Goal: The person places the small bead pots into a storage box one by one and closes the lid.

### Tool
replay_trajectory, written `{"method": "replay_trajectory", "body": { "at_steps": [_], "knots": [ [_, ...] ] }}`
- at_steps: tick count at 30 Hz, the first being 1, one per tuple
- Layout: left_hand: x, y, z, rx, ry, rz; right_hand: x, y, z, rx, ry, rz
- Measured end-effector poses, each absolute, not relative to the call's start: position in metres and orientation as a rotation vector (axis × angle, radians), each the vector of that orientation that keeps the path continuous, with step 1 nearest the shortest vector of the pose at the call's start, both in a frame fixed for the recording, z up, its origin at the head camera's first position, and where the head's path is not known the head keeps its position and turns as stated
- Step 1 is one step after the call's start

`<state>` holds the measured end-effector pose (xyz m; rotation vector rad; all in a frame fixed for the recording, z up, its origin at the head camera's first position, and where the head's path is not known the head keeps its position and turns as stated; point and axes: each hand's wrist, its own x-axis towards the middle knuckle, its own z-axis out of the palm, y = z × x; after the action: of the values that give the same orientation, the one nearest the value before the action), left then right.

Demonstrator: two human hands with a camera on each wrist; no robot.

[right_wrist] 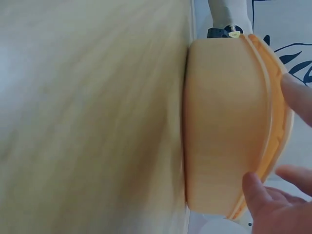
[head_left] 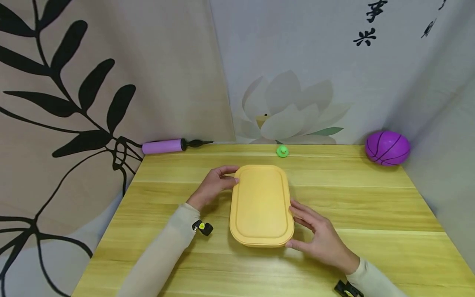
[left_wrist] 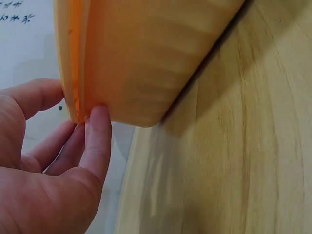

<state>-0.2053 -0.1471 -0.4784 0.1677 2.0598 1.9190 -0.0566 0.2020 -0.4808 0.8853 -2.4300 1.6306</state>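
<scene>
A pale yellow lidded food container (head_left: 262, 205) stands on the wooden table in front of me, its long side pointing away. The lid (left_wrist: 62, 58) shows a bright orange strip (right_wrist: 279, 105) beneath its edge along the sides. My left hand (head_left: 215, 183) pinches the lidded rim near the far left corner, one fingertip against the lid's edge and another under the rim. Along the right side my right hand (head_left: 320, 235) touches the rim with extended fingers (right_wrist: 253, 187), its thumb spread toward the near right corner. The container's inside is hidden by the lid.
Behind the container sits a small green toy duck (head_left: 282, 151). A purple ball (head_left: 387, 148) lies at the back right corner. At the back left edge there is a purple hand pump (head_left: 164, 147) with a black nozzle. Printed curtains (head_left: 167, 70) hang behind the table (head_left: 371, 247).
</scene>
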Motion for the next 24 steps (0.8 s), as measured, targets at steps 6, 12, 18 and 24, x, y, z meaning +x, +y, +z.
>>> {"method": "replay_trajectory", "body": {
  "at_steps": [6,12,18,24],
  "knots": [
    [-0.204,-0.143,-0.48,0.162,2.078,1.902,-0.059,0.204,-0.485,0.881,-2.516,1.532],
    [-0.203,-0.141,-0.481,0.151,2.069,1.9,-0.059,0.208,-0.482,0.839,-2.639,1.453],
    [-0.201,-0.139,-0.48,0.189,2.082,1.876,-0.061,0.204,-0.473,0.757,-2.748,1.336],
    [-0.198,-0.139,-0.481,0.219,2.125,1.851,-0.065,0.202,-0.467,0.751,-2.809,1.172]
  ]
}}
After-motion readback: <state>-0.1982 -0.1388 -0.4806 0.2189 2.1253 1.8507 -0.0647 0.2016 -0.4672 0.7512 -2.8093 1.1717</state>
